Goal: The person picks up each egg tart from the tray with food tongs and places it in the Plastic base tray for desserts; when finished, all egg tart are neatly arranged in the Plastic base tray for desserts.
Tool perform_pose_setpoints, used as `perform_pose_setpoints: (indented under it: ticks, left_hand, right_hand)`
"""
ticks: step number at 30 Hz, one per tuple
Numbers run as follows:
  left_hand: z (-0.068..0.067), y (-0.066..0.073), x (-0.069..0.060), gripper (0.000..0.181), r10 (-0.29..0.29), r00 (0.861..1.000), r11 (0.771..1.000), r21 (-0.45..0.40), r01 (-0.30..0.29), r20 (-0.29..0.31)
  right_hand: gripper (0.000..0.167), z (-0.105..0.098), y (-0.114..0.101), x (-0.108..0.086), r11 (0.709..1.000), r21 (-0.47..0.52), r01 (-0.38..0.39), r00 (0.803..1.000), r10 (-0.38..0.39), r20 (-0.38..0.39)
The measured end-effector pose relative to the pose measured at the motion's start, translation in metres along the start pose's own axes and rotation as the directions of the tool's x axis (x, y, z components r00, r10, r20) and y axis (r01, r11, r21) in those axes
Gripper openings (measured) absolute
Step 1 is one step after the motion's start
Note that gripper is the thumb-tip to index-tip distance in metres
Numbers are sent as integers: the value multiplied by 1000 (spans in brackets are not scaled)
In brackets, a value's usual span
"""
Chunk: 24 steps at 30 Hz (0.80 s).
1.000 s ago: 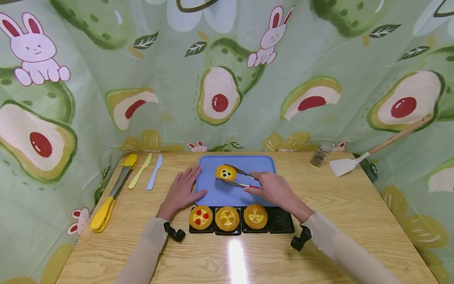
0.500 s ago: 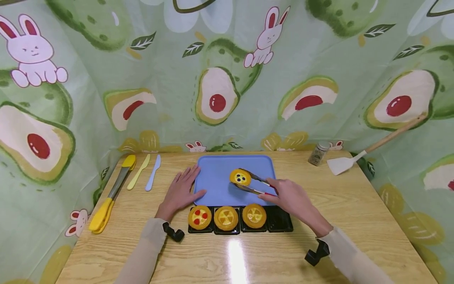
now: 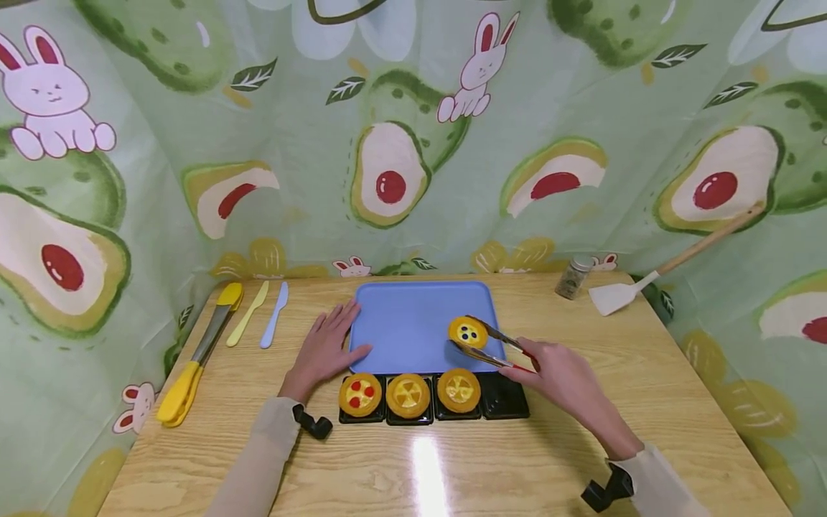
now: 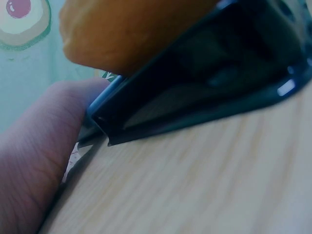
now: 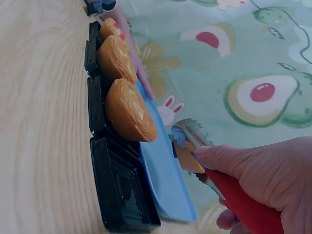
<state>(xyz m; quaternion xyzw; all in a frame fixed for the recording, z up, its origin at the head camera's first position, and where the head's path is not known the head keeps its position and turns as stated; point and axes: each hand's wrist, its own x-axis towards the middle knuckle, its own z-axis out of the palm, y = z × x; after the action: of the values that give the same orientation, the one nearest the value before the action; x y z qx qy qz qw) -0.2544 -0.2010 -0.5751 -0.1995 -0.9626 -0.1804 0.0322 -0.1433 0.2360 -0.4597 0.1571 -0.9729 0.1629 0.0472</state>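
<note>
My right hand (image 3: 561, 379) grips red-handled metal tongs (image 3: 507, 340), which clasp an egg tart (image 3: 468, 332) with dark blue dots on top. That tart is above the right part of a blue tray (image 3: 400, 323); in the right wrist view the tongs' red handle (image 5: 243, 202) lies under my thumb. My left hand (image 3: 321, 355) rests at the tray's left edge, fingers straight and thumb over the rim. Along the tray's front stand black square holders. Three carry tarts: one red-dotted tart (image 3: 360, 395) and two yellow-wedged tarts (image 3: 408, 396). The rightmost holder (image 3: 505, 396) is bare.
At left lie yellow-tipped tongs (image 3: 200, 355), a yellow knife (image 3: 248, 314) and a blue knife (image 3: 274, 316). A glass shaker (image 3: 573, 278) stands at back right. Beside it a white spatula (image 3: 614, 297) leans on the printed curtain (image 3: 310, 215).
My right hand has moved right and toward me, carrying the blue-dotted tart in the tongs from the tray's middle to its right part. My left hand stays at the tray's edge.
</note>
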Motion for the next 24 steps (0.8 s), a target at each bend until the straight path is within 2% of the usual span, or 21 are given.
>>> perform_pose_setpoints:
  ticks: [12, 17, 24]
  left_hand:
    - [0, -2, 1, 99, 7, 1000, 1000, 10, -7, 1]
    - [0, -1, 0, 99, 2, 1000, 1000, -3, -2, 0]
    - [-2, 1, -1, 98, 9, 1000, 1000, -7, -9, -7]
  right_hand:
    - [40, -13, 7, -56, 993, -35, -114, 993, 115, 13]
    - [38, -13, 6, -75, 982, -31, -189, 981, 190, 48]
    - [41, -10, 5, -94, 968, -34, -248, 962, 250, 108]
